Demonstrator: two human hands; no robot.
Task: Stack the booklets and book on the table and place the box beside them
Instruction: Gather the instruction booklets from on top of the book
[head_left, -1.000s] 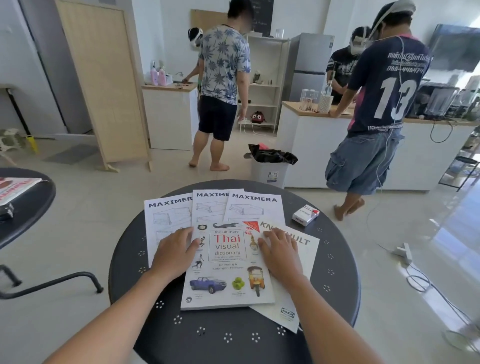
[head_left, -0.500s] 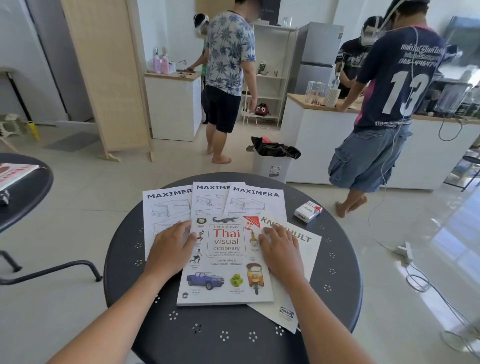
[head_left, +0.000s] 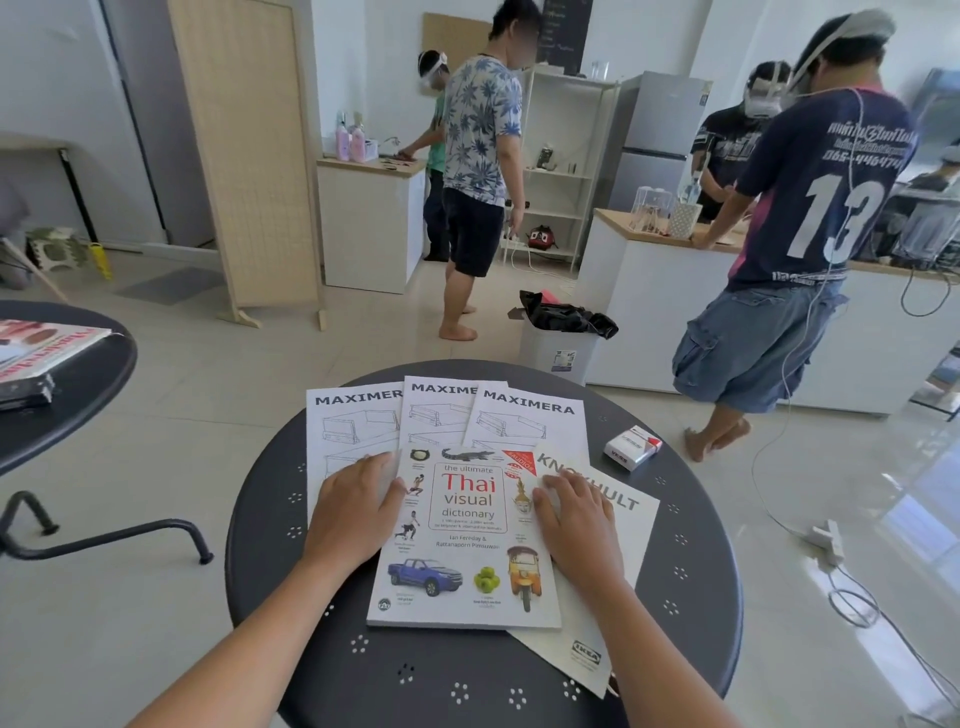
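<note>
A white paperback book titled "Thai visual dictionary" (head_left: 467, 535), its cover printed with a blue pickup, green apples and a yellow tuk-tuk, is laid flat near the middle of a round dark grey perforated metal tabletop (head_left: 691, 571). It is set on top of a fan of white paper booklets. 3 booklets headed "MAXIMERA" are spread beyond its far edge: a left one (head_left: 348, 431), a middle one (head_left: 439, 410) and a right one (head_left: 530, 423), each overlapped by its right neighbour. A 4th white booklet headed "KNOXHULT" (head_left: 623, 525) is tucked under the book's right side and is angled toward the near right, with an IKEA logo at its near corner.

The left hand (head_left: 353, 512) is laid palm down with fingers loosely spread across the left MAXIMERA booklet, its fingertips touching the book's left edge; nothing is gripped. The right hand (head_left: 576, 522) is laid flat and open over the book's right edge and the KNOXHULT booklet, likewise gripping nothing.

A small white and red box (head_left: 632, 447) is seen on the far right of the tabletop, just beside the right MAXIMERA booklet and apart from both hands.

Beyond the tabletop, a white bin lined with a black bag (head_left: 558, 343) is seen on the tiled floor.
</note>
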